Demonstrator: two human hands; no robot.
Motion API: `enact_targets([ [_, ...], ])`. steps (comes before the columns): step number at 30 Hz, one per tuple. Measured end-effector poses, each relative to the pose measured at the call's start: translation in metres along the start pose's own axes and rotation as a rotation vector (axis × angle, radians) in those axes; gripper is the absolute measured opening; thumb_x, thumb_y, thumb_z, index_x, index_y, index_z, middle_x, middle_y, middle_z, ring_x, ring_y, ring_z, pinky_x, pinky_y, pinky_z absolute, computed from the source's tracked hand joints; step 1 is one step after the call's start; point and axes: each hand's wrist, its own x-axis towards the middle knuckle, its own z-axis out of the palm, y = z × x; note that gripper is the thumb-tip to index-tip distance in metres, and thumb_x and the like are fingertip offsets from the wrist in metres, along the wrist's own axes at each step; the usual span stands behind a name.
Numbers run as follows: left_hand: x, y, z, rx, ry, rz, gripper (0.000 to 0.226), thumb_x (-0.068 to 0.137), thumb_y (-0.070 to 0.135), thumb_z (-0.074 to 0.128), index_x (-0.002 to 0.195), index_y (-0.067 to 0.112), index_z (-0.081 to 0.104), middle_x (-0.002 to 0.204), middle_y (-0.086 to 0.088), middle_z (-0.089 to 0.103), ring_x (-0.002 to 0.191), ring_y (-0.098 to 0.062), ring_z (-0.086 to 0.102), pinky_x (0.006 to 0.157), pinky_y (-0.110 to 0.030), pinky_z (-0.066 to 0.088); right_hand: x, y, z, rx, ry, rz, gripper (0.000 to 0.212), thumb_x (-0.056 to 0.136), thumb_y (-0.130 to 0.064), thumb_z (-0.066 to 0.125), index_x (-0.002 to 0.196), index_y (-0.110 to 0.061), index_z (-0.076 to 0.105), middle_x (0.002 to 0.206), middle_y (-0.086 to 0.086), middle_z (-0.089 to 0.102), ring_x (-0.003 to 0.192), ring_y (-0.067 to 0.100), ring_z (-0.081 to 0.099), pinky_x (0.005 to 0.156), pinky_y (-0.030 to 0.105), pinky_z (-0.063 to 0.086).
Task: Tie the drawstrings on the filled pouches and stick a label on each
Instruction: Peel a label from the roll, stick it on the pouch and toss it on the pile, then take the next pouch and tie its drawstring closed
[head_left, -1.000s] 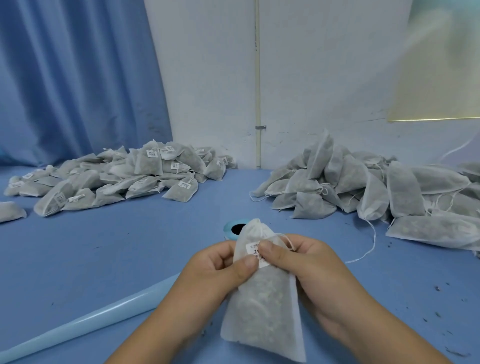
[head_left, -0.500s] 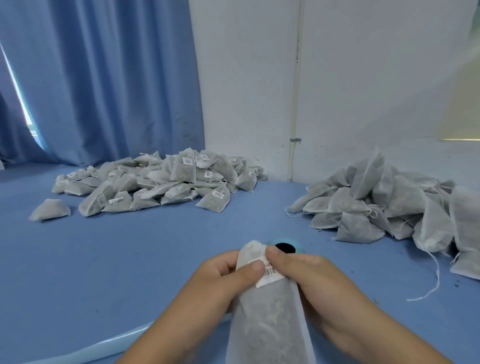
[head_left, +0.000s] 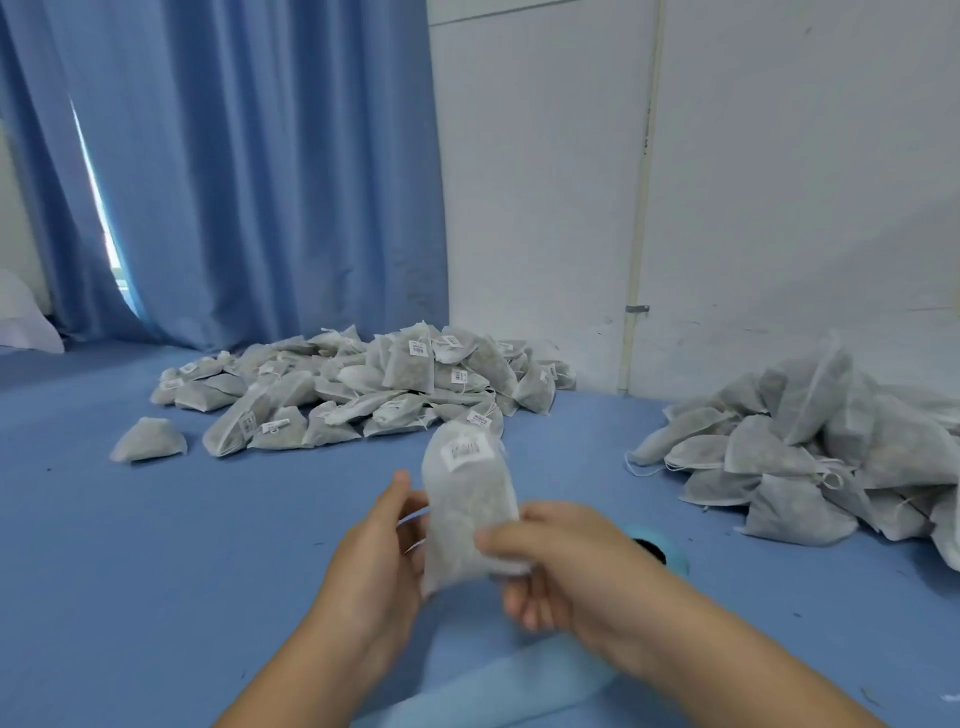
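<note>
Heap of labelled pouches (head_left: 363, 384) at the far edge of the bench (head_left: 208, 545), before the curtain (head_left: 234, 182); stray pouch (head_left: 148, 440) just left of it; unlabelled heap (head_left: 810, 457) along the right edge; held pouch (head_left: 467, 509) upright between left hand (head_left: 374, 561) and right hand (head_left: 566, 561) near the front edge, roll (head_left: 672, 556) behind the right hand

Your right hand (head_left: 566, 566) covers the pouch's (head_left: 467, 519) lower corner and most of the roll (head_left: 672, 556) behind it; the pouch hides your left hand's (head_left: 376, 556) fingers. The label's (head_left: 466, 451) print is too blurred to read. The right pile (head_left: 831, 447) runs off the frame edge
</note>
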Motion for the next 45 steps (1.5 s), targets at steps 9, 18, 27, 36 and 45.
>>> enact_targets([
  [9,0.015,0.015,-0.002,-0.049,0.133,0.007,0.022,0.097,0.025,0.048,0.086,0.012,0.062,0.074,-0.004,0.063,0.059,-0.020,0.063,0.056,-0.031,0.044,0.083,-0.040,0.003,0.314,0.224,-0.217,0.003,0.082,0.015,0.058,0.081,0.015,0.055,0.073,0.011,0.051,0.094,0.039,0.066,0.089,0.035,0.056],
  [18,-0.005,-0.026,0.076,0.022,-0.059,-0.074,0.014,0.091,0.018,0.052,0.086,0.012,0.063,0.056,0.002,0.057,0.046,-0.013,0.052,0.050,-0.027,0.041,0.008,0.015,-0.066,0.326,0.344,-0.115,0.016,0.092,-0.003,0.051,0.102,0.003,0.062,0.085,0.017,0.073,0.065,0.023,0.071,0.053,0.025,0.054],
  [27,-0.035,-0.111,0.188,0.265,-0.348,-0.026,0.011,0.088,0.014,0.055,0.082,0.010,0.063,0.059,0.002,0.062,0.043,-0.011,0.052,0.048,-0.025,0.038,-0.079,0.047,-0.165,0.094,0.610,-0.129,0.022,0.086,0.002,0.048,0.090,-0.004,0.068,0.081,0.011,0.075,0.054,0.016,0.062,0.052,0.025,0.050],
  [36,-0.029,-0.181,0.227,0.828,-0.392,0.367,0.017,0.089,0.013,0.053,0.086,0.027,0.061,0.078,0.011,0.057,0.064,0.003,0.051,0.057,-0.008,0.037,-0.116,0.068,-0.273,-0.745,1.037,-0.088,0.042,0.085,-0.003,0.048,0.121,-0.022,0.059,0.089,0.001,0.062,0.082,0.021,0.060,0.072,0.028,0.046],
  [45,-0.019,-0.193,0.219,0.975,-0.444,0.460,0.018,0.093,0.013,0.049,0.096,0.029,0.058,0.092,0.006,0.056,0.075,-0.002,0.052,0.062,-0.004,0.037,-0.108,0.058,-0.326,-1.605,0.727,0.302,0.063,0.089,-0.015,0.046,0.144,-0.037,0.025,0.116,0.004,0.050,0.102,0.028,0.057,0.068,0.034,0.040],
])
